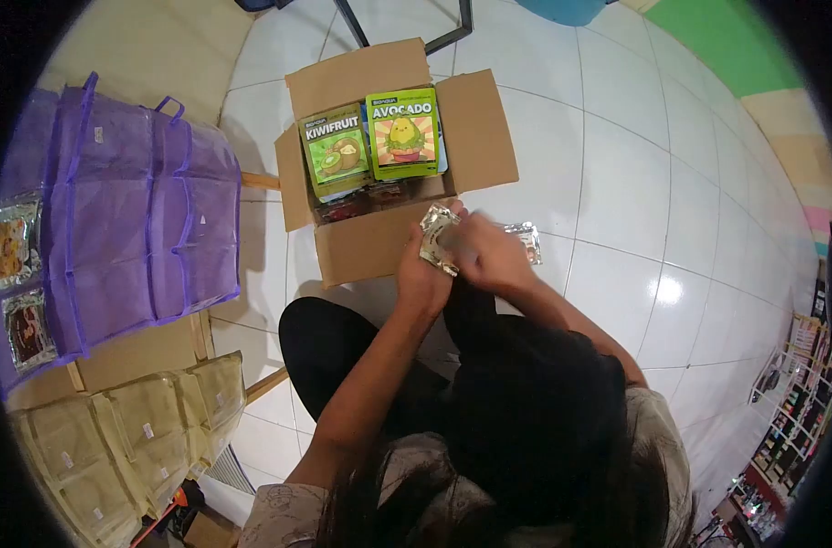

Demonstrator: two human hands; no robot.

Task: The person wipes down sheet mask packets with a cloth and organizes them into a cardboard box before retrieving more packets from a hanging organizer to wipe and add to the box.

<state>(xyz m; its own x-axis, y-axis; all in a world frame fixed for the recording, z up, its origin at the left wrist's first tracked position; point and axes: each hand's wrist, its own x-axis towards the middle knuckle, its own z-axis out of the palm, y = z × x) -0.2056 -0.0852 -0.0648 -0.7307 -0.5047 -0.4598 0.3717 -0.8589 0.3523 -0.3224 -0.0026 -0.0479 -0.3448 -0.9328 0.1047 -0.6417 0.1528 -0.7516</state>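
Note:
My left hand is closed around a shiny silver foil sachet, held in front of the cardboard box. Curled right against that sachet, my right hand is closed, with its fingertips blurred by motion; what they grip I cannot tell. A second foil sachet shows just past the right hand's knuckles, partly covered by it. The open cardboard box holds a green kiwifruit packet and a brighter green avocado packet, with darker packets lower down.
On the left hangs a purple pocket organizer with foil packets in two pockets. Below it is a yellowish pocket organizer. Black metal legs stand behind the box on white floor tiles. Shelves of small goods line the right edge.

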